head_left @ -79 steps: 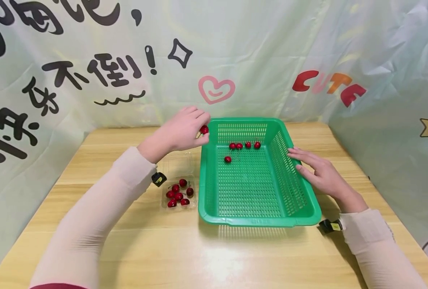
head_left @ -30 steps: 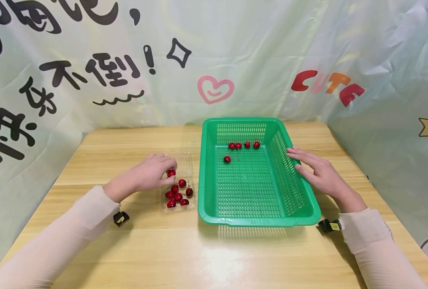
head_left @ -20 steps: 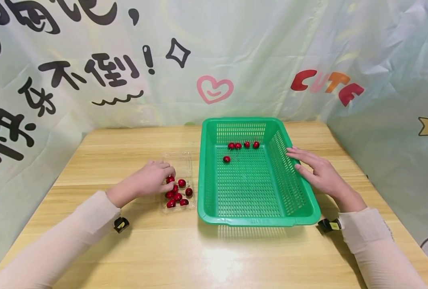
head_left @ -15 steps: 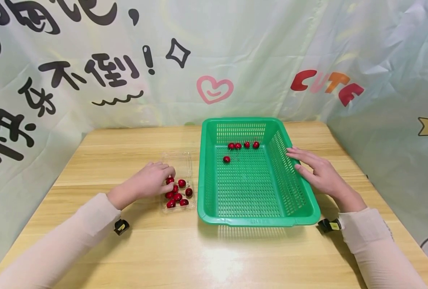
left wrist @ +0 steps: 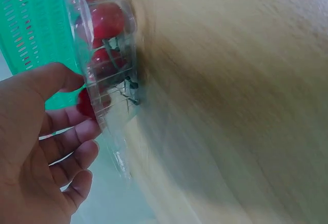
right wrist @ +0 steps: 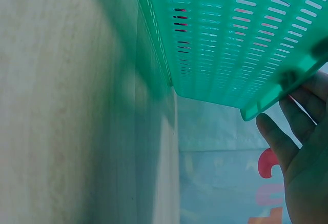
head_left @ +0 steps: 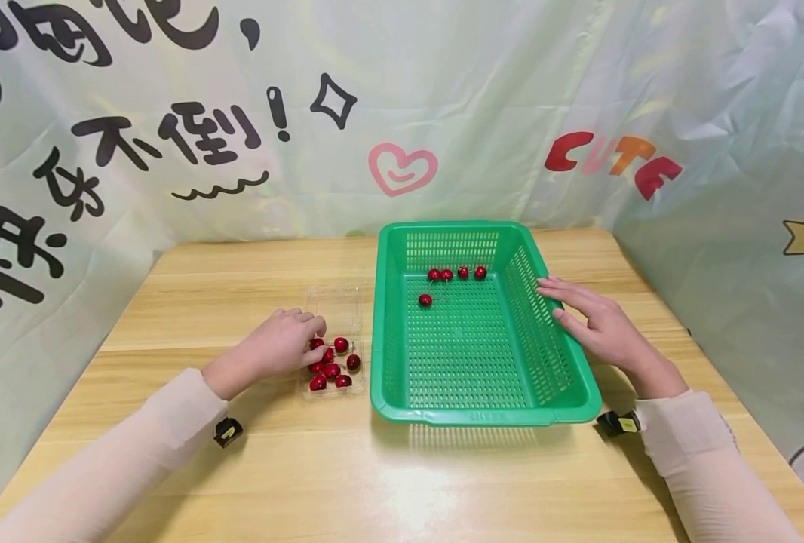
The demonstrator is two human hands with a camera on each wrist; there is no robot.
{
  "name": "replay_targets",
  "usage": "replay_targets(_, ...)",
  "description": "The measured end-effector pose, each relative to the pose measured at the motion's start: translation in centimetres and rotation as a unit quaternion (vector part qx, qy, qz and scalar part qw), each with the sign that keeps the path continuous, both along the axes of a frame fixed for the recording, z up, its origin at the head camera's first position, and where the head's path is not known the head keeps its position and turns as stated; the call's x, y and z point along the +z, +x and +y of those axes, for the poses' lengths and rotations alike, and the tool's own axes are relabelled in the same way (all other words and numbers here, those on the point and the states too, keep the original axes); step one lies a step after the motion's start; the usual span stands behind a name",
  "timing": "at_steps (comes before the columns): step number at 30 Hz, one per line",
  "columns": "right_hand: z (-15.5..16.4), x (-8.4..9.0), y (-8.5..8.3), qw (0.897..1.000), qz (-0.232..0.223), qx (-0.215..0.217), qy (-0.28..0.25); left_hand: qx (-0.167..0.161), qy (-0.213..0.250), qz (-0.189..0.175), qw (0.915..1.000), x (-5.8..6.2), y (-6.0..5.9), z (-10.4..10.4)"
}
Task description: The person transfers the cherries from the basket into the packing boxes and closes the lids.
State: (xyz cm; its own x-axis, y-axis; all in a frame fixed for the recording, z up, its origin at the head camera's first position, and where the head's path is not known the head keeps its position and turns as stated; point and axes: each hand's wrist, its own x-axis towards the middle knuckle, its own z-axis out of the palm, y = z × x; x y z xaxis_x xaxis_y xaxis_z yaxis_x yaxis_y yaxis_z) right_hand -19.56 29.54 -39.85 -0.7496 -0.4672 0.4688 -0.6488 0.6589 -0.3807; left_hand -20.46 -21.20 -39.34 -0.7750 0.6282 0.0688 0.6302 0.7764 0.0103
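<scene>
A green slotted basket stands on the wooden table, with several red cherries near its far wall. To its left lies a clear plastic tray holding several more cherries. My left hand reaches into the tray with curled fingers. Thumb and forefinger pinch one cherry low among the others. The left wrist view shows that cherry between the thumb and fingers of the left hand, behind the clear tray wall. My right hand lies flat with straight fingers on the basket's right rim; its fingers show beside the basket.
The table is bounded by a printed cloth backdrop behind it and on the right. A small black camera hangs at each wrist, the left one and the right one. The near half of the basket holds nothing.
My left hand has come from the basket's far left corner to the clear tray with a cherry, then sunk lower among the tray's cherries. The right hand and the basket have stayed put.
</scene>
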Motion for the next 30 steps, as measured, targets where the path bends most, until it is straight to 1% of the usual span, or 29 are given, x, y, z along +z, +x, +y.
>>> replay_targets(4,0.0,0.0,0.0,1.000,-0.002,0.000,0.000,-0.017,0.009,0.011,0.9998,0.3,-0.1,-0.2)
replay_targets(9,0.0,0.0,0.0,1.000,-0.005,0.000,-0.001,-0.020,0.023,0.010,0.9995,0.9,-0.4,-0.3)
replay_targets(12,0.0,0.0,0.0,1.000,-0.003,0.000,-0.001,-0.022,0.028,0.018,0.9992,1.3,-0.6,-0.1)
replay_targets(17,-0.1,0.0,0.0,1.000,-0.001,0.003,-0.003,-0.028,0.033,0.032,0.9985,2.2,-0.8,0.3)
replay_targets(26,0.0,0.1,0.0,1.000,-0.011,-0.001,0.000,-0.031,0.040,0.032,0.9982,3.9,-1.3,0.9)
replay_targets(30,0.0,0.0,0.1,1.000,-0.014,-0.006,0.002,-0.033,0.041,0.041,0.9978,4.5,-1.7,1.3)
